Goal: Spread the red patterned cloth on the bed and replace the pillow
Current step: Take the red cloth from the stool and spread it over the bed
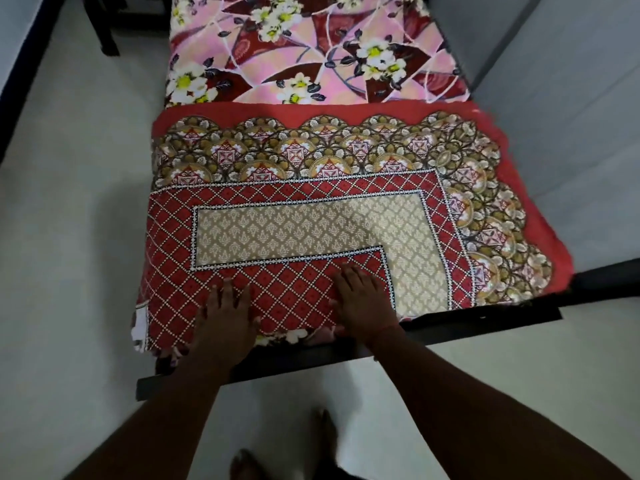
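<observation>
The floral sheet (311, 46) runs off the far edge and disappears under the red patterned cloth (311, 209). The cloth hides most of the dark bed frame (485, 317). Both forearms and a bare foot (246, 462) are cut off at the near edge.

Dim, flat indoor light with no clear source; colours look muted and slightly soft throughout. The pale floor (79, 237) fades to grey shadow toward the corners. Wide-angle distortion bows the dark bed frame (450, 327) and the walls at the edges. The forearms at the bottom are dark and underexposed, with slight blur
</observation>
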{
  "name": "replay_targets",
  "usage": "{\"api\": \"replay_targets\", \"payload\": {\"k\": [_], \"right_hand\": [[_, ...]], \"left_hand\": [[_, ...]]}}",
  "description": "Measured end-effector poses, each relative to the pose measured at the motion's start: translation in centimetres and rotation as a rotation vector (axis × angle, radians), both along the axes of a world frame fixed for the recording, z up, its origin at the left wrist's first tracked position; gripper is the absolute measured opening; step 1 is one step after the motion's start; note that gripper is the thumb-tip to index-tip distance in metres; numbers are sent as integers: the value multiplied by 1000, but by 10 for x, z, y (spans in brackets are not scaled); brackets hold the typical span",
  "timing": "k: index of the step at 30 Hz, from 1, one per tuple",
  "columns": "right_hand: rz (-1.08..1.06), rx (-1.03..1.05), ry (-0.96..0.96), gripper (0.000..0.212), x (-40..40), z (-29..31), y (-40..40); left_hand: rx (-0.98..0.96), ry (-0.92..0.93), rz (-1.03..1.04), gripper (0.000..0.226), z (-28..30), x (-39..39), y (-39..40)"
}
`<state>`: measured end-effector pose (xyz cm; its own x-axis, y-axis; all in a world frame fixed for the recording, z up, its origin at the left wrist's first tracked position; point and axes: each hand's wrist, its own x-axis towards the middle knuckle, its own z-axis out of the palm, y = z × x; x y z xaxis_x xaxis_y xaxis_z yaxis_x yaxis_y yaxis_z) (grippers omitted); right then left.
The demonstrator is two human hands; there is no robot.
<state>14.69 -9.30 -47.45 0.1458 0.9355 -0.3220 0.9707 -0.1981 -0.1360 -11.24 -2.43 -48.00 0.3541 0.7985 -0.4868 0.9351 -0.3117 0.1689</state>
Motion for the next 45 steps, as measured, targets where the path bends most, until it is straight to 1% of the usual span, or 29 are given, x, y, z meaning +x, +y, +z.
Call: {"api": "replay_targets", "payload": {"k": [5, 8, 11, 14, 19, 22, 24, 28, 32, 35, 39, 42, 45], "right_hand": [[21, -24, 10, 73, 33, 3, -10], [89, 16, -7, 66, 65, -5, -8], [104, 32, 34, 68, 101, -10, -1], [131, 66, 48, 66, 142, -14, -4], [160, 83, 16, 63, 208, -20, -1], [167, 99, 6, 63, 226, -23, -4], [167, 123, 17, 63, 229, -25, -6], [158, 108, 30, 63, 228, -20, -6], [180, 90, 24, 63, 234, -11, 9], [192, 76, 17, 64, 247, -7, 36], [165, 65, 22, 65, 263, -11, 79], [215, 64, -6, 65, 287, -14, 114], [210, 72, -12, 64, 318, -17, 155]], "left_hand": [[-48, 47, 36, 68, 12, 31, 0], [13, 38, 18, 68, 9, 76, 2], [108, 55, -42, 71, 5, 129, 3], [123, 111, -69, 74, -1, 187, -2], [115, 78, -41, 79, -8, 260, -5], [118, 85, -46, 89, -10, 272, -7], [125, 87, -49, 89, -11, 271, -8], [119, 108, -74, 86, -8, 269, -4], [137, 69, -111, 73, -2, 285, 18], [140, 41, -156, 72, 4, 299, 44], [117, 64, -204, 72, 3, 319, 82], [114, 78, -200, 74, -2, 344, 113], [124, 93, -186, 74, -7, 372, 150]]}}
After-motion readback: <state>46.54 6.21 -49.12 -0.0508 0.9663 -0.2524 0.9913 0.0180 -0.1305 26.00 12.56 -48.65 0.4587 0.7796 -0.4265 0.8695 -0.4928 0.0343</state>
